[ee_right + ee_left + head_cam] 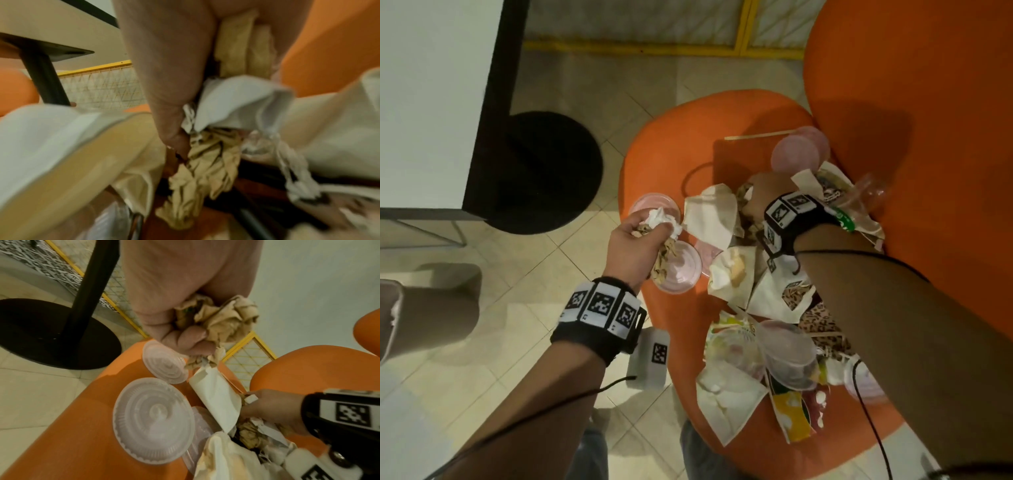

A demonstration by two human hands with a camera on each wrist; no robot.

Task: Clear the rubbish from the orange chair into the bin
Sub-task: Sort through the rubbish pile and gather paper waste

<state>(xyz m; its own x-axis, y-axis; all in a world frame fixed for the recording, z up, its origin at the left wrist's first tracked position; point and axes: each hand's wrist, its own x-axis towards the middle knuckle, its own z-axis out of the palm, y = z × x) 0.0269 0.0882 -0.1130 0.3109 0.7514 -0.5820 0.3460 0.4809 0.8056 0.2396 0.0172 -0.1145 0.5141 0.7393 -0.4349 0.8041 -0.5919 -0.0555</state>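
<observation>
Orange chair (664, 150): left hand (633, 245) clutching crumpled wrappers (222, 318); right hand (760, 195) gripping crumpled paper (205, 162) amid the litter.

wrappers (774, 298) on chair seat (664, 150) | 2 lids (681, 270) at seat's left edge | table base (544, 174) left of chair

The seat (661, 164) is bare along its far-left part, from the stick (760, 134) down to the lids (678, 267); a hand can pass there. Wrappers (710, 214), cups (789, 356) and tubs (796, 150) crowd the middle and right of the seat, up to the backrest (914, 102). Left of the chair, tiled floor (482, 359) lies open. The bench (431, 102) and its black base (544, 171) block the far-left side.
</observation>
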